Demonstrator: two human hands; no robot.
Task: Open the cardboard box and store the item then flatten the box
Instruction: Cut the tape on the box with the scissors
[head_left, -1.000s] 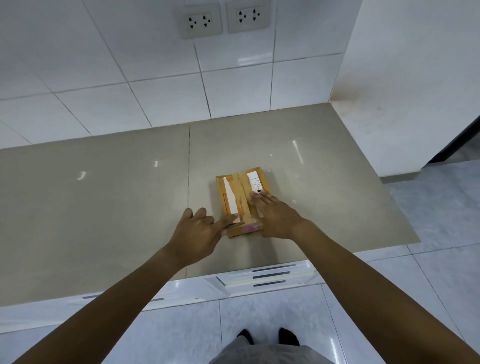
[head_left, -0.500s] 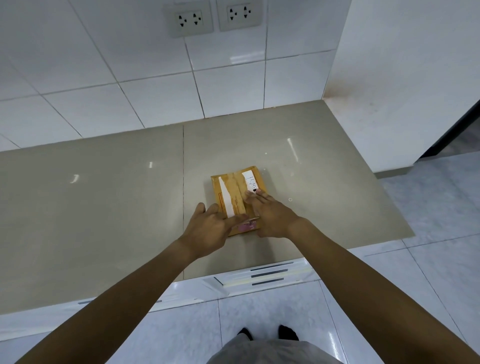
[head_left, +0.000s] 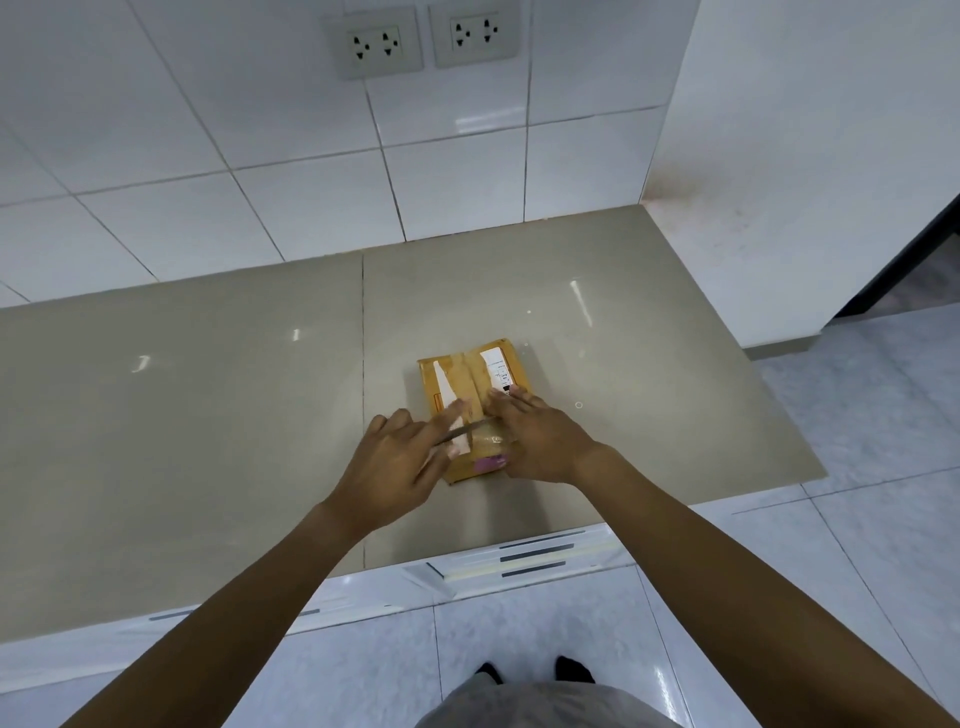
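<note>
Your left hand (head_left: 387, 465) has moved since half a second ago: it was lying against the near-left corner of the cardboard box (head_left: 470, 387), and now it sits further onto the lid, fingers stretched toward the middle seam, with a thin dark strip (head_left: 460, 430) running from its fingers to the centre of the box. That strip looks like tape being peeled, though it is too fine to be sure. Your right hand (head_left: 540, 441) is where it was, flat on the near-right of the lid, fingers straight and pressing, pinching nothing. Whether the left grip actually pinches the strip or only touches it, I cannot tell

The box lies flat on the desk (head_left: 182, 415), just right of centre in the frame, close to the near edge

What could go wrong, by my reading: the strip may tear partway and leave the seam sealed; pulling hard could rip the top paper layer instead of freeing the flaps; and the glossy desk gives little friction, so if your right hand eases off, the light box could slide toward the near edge

Materials: thin brown card, a low rectangular shape, glossy tape over the seam, white label patches (head_left: 497, 370) on both flaps, a small pink sticker (head_left: 491, 462) at the near end. Polished beige stone desk, white glazed tiles (head_left: 311, 156) behind
</note>
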